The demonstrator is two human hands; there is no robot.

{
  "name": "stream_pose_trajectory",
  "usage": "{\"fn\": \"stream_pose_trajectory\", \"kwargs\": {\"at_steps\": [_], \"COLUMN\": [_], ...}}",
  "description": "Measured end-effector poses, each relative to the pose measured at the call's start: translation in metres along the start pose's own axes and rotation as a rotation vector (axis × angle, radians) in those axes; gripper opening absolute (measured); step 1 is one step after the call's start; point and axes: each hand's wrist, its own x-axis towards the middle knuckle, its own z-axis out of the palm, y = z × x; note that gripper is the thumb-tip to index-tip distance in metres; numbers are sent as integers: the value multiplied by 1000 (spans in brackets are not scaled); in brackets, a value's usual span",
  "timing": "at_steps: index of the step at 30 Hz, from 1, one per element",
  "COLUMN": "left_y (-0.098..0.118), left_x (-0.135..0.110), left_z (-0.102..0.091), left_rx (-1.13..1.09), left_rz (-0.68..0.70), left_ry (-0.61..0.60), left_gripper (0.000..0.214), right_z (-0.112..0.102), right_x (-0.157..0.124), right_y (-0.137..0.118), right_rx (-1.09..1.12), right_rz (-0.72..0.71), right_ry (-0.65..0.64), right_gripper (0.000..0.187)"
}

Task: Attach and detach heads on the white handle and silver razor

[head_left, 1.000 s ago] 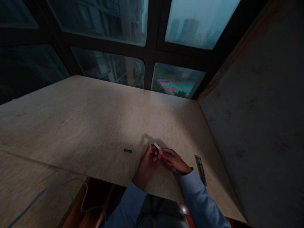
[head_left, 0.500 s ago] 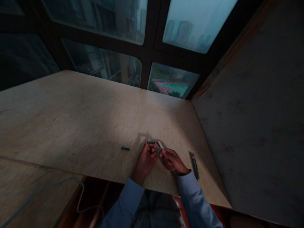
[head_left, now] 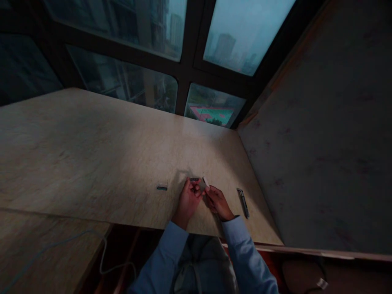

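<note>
My left hand (head_left: 189, 203) pinches a small dark strip (head_left: 194, 179) with a row of lighter marks along it, too small for me to tell its kind. My right hand (head_left: 218, 201) is closed around a pale-handled brush (head_left: 206, 181), its head showing a dark edge on the left side. The brush head stands just right of the strip, with a narrow gap between them. Both hands are above the near part of the tabletop. Another small dark strip (head_left: 162, 188) with a teal tint lies flat left of my left hand.
A utility knife (head_left: 243, 203) lies to the right on the pale stone-patterned tabletop (head_left: 128, 163). A light cable (head_left: 88, 232) runs over the lower left and hangs past the edge. Dark-framed windows (head_left: 181, 94) border the far side, and a patterned wall (head_left: 306, 143) the right.
The brush head has tilted more upright and shifted slightly away from the strip, leaving a gap. Both hands keep their holds. The camera view has turned a little to the right.
</note>
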Motion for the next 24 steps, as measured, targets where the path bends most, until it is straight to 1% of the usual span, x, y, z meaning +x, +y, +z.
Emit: {"fn": "stream_pose_trajectory", "kwargs": {"at_steps": [6,13,19,24], "left_y": [-1,3,6,7], "left_x": [2,2,2,3], "left_z": [-3,-2,0,-1], "left_rx": [0,28,44,71], "left_rz": [-3,-22,-45,-41], "left_ry": [-56,-65,-50,-45], "left_gripper": [33,29,35,36], "right_z": [7,11,2,-15], "right_x": [0,-6,-20,-42], "right_y": [0,2,5,0], "right_rx": [-44,-136,-162,-181], "right_rz": [-39,-111,-113,-93], "right_ry": [40,172,241,328], "right_gripper": [47,50,49,47]}}
